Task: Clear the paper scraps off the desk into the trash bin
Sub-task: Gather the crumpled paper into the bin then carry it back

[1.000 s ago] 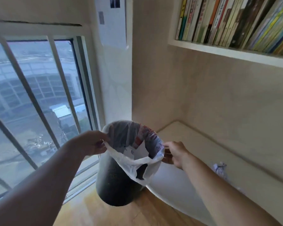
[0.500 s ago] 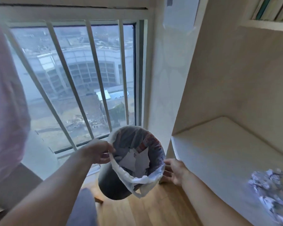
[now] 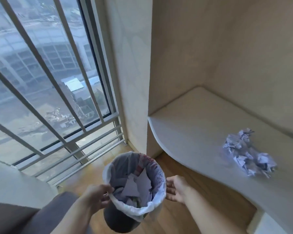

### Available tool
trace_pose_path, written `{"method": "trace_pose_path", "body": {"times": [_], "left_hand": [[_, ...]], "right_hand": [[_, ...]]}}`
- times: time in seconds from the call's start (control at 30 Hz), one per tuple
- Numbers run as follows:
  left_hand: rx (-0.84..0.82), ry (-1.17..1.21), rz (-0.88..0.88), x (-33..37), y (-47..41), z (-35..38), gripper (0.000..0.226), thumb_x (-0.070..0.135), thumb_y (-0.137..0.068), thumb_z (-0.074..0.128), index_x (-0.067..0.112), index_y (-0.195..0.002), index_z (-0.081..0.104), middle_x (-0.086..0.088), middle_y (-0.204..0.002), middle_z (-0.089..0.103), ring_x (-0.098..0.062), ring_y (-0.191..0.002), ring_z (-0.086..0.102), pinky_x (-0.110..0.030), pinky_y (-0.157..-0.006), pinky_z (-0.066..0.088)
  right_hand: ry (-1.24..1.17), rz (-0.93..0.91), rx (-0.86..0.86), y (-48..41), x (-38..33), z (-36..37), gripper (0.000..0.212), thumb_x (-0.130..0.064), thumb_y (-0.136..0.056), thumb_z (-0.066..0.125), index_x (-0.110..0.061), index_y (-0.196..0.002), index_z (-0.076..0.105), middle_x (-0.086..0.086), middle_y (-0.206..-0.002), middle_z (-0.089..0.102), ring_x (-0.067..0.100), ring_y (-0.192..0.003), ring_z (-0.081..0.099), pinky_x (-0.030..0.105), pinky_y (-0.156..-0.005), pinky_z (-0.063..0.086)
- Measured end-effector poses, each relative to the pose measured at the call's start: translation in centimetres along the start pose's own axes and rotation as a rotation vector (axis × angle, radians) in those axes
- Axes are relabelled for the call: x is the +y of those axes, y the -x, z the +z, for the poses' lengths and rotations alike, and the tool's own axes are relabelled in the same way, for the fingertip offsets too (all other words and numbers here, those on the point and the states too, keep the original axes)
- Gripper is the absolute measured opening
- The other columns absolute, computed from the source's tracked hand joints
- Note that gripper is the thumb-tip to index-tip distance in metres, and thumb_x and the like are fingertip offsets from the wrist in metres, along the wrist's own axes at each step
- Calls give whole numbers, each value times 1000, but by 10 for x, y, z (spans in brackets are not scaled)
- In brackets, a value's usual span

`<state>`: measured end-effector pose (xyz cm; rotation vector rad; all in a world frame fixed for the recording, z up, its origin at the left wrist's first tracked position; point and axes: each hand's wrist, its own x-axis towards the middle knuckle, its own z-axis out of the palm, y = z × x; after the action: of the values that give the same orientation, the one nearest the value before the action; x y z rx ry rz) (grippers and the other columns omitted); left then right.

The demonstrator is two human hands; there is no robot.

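The dark round trash bin (image 3: 116, 222) with a white plastic liner (image 3: 135, 210) hangs low over the wooden floor, between my hands. White paper scraps (image 3: 136, 184) lie inside it. My left hand (image 3: 98, 197) pinches the liner rim on the bin's left side. My right hand (image 3: 176, 190) presses against the bin's right side with its fingers curled on the liner. Up on the pale desk (image 3: 193, 132) to the right, a heap of crumpled printed paper scraps (image 3: 248, 153) lies apart from both hands.
A barred window (image 3: 46, 85) fills the left, with a pale wall column (image 3: 134, 73) between it and the desk alcove. The desk's curved front edge (image 3: 156, 139) overhangs the floor just right of the bin. A dark-clad knee (image 3: 54, 215) shows at the lower left.
The bin has come down from desk height toward the floor, still between both hands. My view has tilted downward, so the bookshelf is out of sight and the crumpled paper shows fully.
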<state>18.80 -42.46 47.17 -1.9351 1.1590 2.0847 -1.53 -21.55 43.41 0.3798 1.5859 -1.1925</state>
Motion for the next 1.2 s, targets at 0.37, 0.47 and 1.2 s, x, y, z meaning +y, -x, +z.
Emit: {"method": "trace_pose_path", "body": {"times": [0.37,0.47,1.2], "left_hand": [[-44,-122,-36,-71,-61,130,12,-18,-71,63,-10,-80,61,-23,-72,61,-33,-54,60,-35,-39,54],[-42,-142,-33,-85,-63,160,12,-19,-70,63,-9,-76,59,-18,-57,58,-30,-42,57,-31,-35,49],[-54,-71,-63,-146,-58,286,17,-17,-75,65,-4,-70,56,-16,-50,59,-25,-38,59,-30,-36,52]], "right_hand": [[73,-235,211,21,0,-140,11,-18,-91,55,-20,-100,63,6,-104,62,20,-93,58,39,-73,53],[77,-324,269,32,-12,-180,12,-18,-90,59,-17,-101,65,5,-99,64,19,-91,61,38,-69,54],[933,-428,641,-9,-107,-365,90,-61,-75,67,-36,-151,24,7,-162,8,36,-146,17,45,-116,21]]}}
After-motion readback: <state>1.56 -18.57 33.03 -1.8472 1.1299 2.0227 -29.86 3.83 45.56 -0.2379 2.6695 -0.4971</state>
